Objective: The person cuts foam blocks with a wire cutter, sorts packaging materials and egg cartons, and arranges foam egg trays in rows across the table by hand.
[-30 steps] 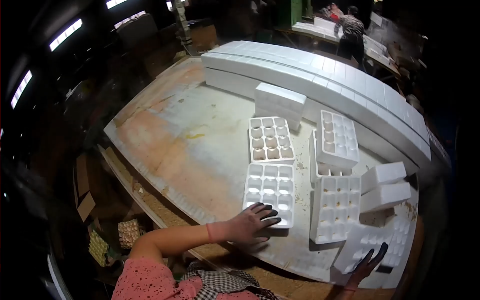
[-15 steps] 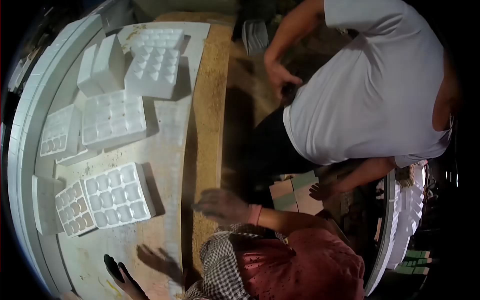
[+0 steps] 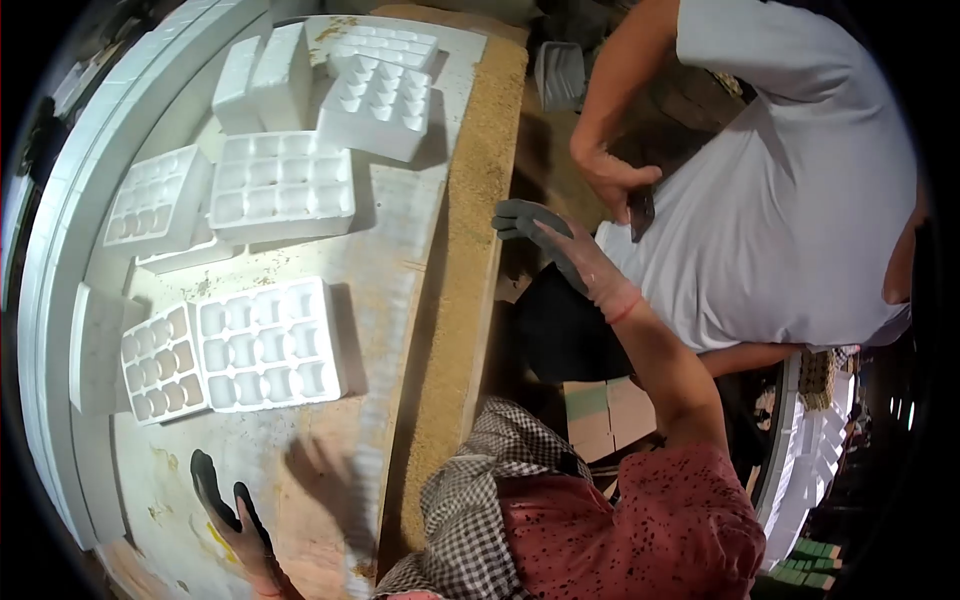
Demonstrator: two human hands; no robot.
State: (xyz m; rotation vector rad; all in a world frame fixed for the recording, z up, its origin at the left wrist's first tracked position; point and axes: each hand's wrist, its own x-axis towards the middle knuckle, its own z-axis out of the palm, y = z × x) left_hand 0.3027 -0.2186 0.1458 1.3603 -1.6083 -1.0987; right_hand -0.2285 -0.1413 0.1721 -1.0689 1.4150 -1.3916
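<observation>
My left hand (image 3: 235, 520), its fingertips dark with a glove or coating, hovers over the near part of the pale table with fingers apart and nothing held. My right hand (image 3: 565, 245), in a similar dark-fingered covering, is raised past the table's edge, fingers stretched out and holding nothing. Nearest to my left hand is a white foam tray (image 3: 268, 345) with rows of rounded pockets facing up. A smaller-looking foam tray (image 3: 162, 368) with brownish pockets leans against its left side. Further along sits another foam tray (image 3: 283, 180) beside a tilted one (image 3: 155, 205).
More foam trays (image 3: 377, 105) and upright foam blocks (image 3: 283, 75) stand at the far end of the table (image 3: 400, 235). A sawdust-coloured ledge (image 3: 455, 270) runs along its edge. A person in a white shirt (image 3: 790, 200) stands close on the right, holding a dark object. Cardboard boxes (image 3: 610, 415) lie behind.
My right hand has swung up and away from my body toward the person in white. My left hand stays low over the table, fingers spread. The view has shifted; the trays appear unmoved.
</observation>
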